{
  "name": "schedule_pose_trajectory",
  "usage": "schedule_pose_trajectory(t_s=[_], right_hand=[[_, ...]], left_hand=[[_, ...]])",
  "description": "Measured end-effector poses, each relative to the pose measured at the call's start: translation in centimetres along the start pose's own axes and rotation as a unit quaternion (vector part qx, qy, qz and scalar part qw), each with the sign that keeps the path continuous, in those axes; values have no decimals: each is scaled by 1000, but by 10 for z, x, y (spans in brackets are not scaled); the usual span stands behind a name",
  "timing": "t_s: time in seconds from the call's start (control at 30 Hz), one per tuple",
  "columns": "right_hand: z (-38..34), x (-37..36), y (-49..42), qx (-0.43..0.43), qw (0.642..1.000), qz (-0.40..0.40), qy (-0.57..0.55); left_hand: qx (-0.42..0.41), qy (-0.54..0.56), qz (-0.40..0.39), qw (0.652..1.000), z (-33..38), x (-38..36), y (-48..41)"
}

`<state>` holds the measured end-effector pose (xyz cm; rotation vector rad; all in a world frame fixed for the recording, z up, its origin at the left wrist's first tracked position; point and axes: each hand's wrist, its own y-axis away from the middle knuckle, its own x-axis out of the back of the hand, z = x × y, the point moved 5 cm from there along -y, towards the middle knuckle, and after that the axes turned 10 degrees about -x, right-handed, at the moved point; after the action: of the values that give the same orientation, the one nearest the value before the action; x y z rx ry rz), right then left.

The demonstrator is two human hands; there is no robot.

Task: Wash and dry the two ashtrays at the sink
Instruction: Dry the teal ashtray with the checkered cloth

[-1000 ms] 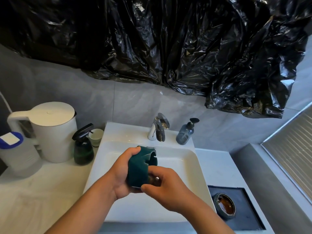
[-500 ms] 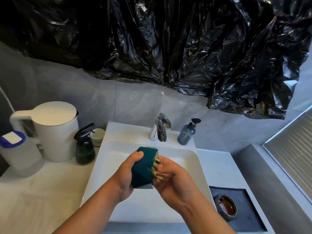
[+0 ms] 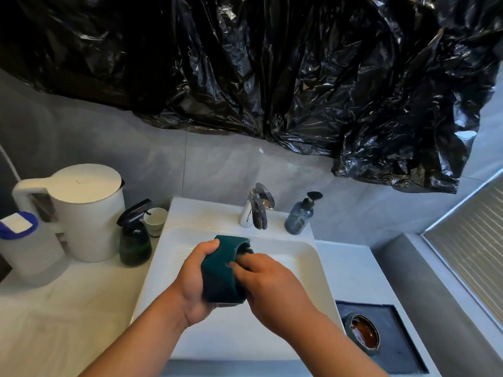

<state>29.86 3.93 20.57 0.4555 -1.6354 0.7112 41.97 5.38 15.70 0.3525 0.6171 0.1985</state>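
L hand (image 3: 194, 278) grips the teal ashtray (image 3: 220, 273) round its outer wall. R hand (image 3: 272, 284) pinches its rim, thumb outside, fingers tucked into the bowl. The ashtray is dark teal w/ faceted sides and a notched rim (tipped on its side), held over the white sink (image 3: 245, 330). The second ashtray (image 3: 363, 334), amber inside, sits on a dark mat (image 3: 397, 338) at right.

Two hands are showing: left hand (image 3: 194, 284), right hand (image 3: 275, 287). Two ashtrays are showing: teal ashtray (image 3: 217, 278), brown-lined ashtray (image 3: 364, 334). Two bottles are standing: spray bottle (image 3: 135, 240), pump bottle (image 3: 299, 217). One sink (image 3: 206, 213), one faucet (image 3: 258, 210), one kettle (image 3: 87, 219), one jug (image 3: 30, 248), one cup (image 3: 155, 220).
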Motion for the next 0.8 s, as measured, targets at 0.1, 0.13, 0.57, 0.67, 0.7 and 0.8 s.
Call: schedule_pose_trajectory(t_s=[0.1,0.13,0.57,0.67,0.7,0.8], right_hand=[[-8,8,-2,-22,993,-81,-81],[-7,10,-5,-58,982,-116,-138],[7,10,-6,-210,903,58,-369],[3,11,-3,-35,966,183,-179],[1,9,-1,0,971,186,-148],[0,7,-3,7,988,106,-116]], left_hand=[[-11,-27,-4,1000,5,1,-3],[-12,-35,-6,999,5,2,-3],[29,-4,-7,1000,-5,4,-5],[44,1,-16,999,-8,4,-4],[45,0,-14,999,-8,4,-4],[41,-7,-3,999,-7,7,-5]])
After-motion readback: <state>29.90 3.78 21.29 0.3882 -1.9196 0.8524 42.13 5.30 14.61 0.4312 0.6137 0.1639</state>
